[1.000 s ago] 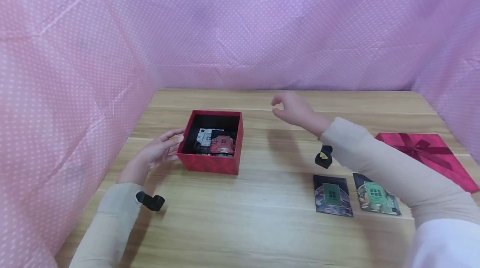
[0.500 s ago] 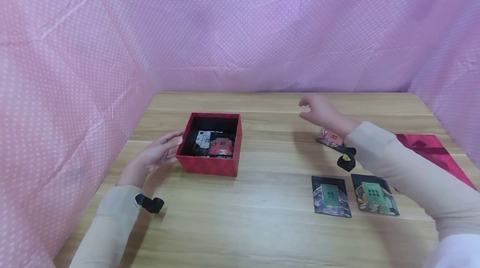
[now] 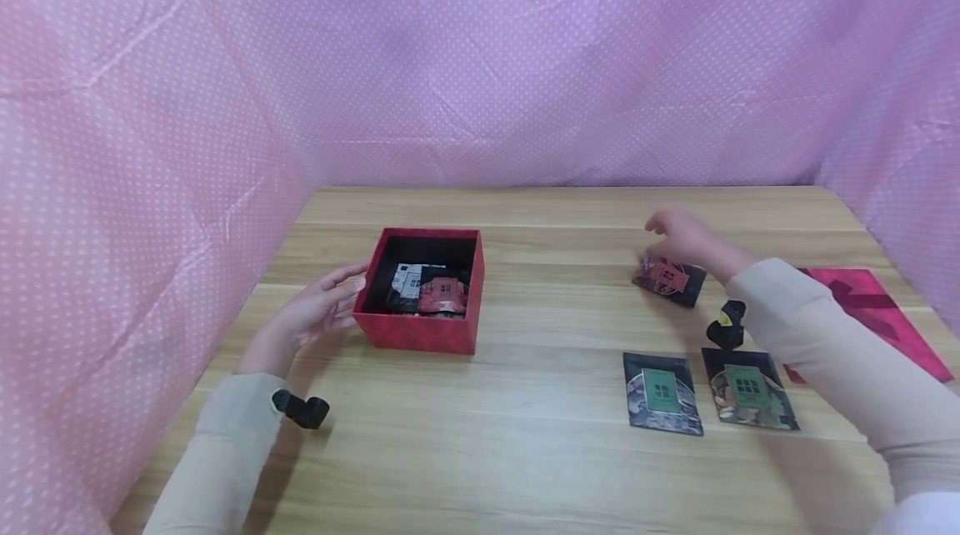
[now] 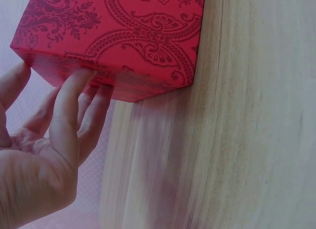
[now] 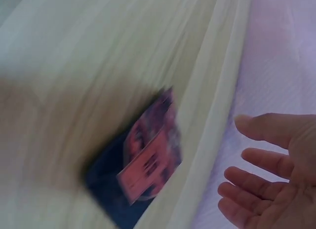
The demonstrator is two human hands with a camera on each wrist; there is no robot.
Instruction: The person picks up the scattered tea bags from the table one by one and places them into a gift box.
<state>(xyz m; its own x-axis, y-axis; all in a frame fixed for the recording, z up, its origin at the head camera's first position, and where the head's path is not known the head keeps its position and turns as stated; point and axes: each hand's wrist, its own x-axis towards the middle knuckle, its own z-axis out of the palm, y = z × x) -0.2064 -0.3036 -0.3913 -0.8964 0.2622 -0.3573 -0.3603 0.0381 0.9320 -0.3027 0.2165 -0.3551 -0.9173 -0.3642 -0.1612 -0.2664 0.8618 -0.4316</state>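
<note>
- Just under the right hand (image 3: pixel 686 239), one red-printed packet (image 3: pixel 670 279) lies flat on the wooden surface (image 3: pixel 540 435); the grip is open, fingers spread and relaxed over it, and whether they touch the packet cannot be told.
- Nearer the person than that hand, two green-printed packets (image 3: pixel 663 392) lie side by side on the surface, close together but apart.
- Behind the right forearm, one flat red lid (image 3: pixel 873 314) with a darker ribbon lies partly hidden.
- At the left hand (image 3: pixel 315 314), the grip is open too: straight fingers (image 4: pixel 69 98) rest against the outer wall of one red box (image 3: pixel 420 327).
- Inside that box, beside the left fingertips, lie packets (image 3: pixel 429 289), at least two: one red-printed, one pale. More may be hidden.
- One black device sits on each wrist, two in all.
</note>
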